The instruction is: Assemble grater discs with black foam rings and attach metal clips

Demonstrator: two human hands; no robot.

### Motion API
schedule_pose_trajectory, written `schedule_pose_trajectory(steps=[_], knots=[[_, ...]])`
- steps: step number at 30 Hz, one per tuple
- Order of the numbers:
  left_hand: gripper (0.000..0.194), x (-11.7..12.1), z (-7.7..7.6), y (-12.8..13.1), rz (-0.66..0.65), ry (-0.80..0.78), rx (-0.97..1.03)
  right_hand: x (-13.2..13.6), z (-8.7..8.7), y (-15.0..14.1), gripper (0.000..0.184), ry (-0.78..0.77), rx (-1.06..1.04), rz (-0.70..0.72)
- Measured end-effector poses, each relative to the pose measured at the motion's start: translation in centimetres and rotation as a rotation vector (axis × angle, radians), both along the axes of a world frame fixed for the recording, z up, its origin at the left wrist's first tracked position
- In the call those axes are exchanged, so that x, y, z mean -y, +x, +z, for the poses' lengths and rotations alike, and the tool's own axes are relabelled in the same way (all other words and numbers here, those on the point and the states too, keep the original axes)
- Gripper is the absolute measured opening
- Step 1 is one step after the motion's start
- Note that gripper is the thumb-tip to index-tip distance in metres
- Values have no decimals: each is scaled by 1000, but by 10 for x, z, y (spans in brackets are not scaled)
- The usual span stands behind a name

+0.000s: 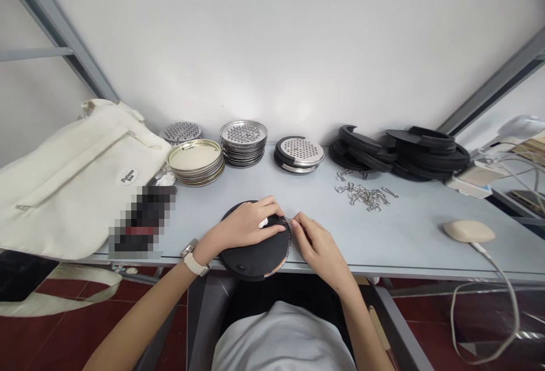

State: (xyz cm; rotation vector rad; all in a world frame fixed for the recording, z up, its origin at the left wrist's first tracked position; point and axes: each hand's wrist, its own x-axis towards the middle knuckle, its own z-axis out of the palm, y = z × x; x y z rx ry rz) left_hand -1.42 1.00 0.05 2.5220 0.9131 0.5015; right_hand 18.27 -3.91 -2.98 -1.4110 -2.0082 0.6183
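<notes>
A round black disc-shaped case lies at the table's front edge, jutting slightly past it, with a shiny metal rim along its right side. My left hand rests on top, its fingers bent around the disc's upper right edge. A small white wad shows between those fingers; what it is I cannot tell. At the same edge, my right hand pinches a small metal wire clip against the rim. Fingertips partly hide the clip. Similar loose wire clips lie in a pile to the right, beyond my right hand.
Along the wall stand gold metal lids, stacked grater discs, a grater disc with black edging and black plastic rings. A cream bag fills the left side. At right lie a white corded mouse-like object and cables.
</notes>
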Motion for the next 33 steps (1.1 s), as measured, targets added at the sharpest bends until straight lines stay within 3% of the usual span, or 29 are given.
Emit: schedule_pose_trajectory(steps=[33], knots=[[22, 0, 0, 1, 5, 13, 2, -1, -5, 1, 23, -7, -29, 4]])
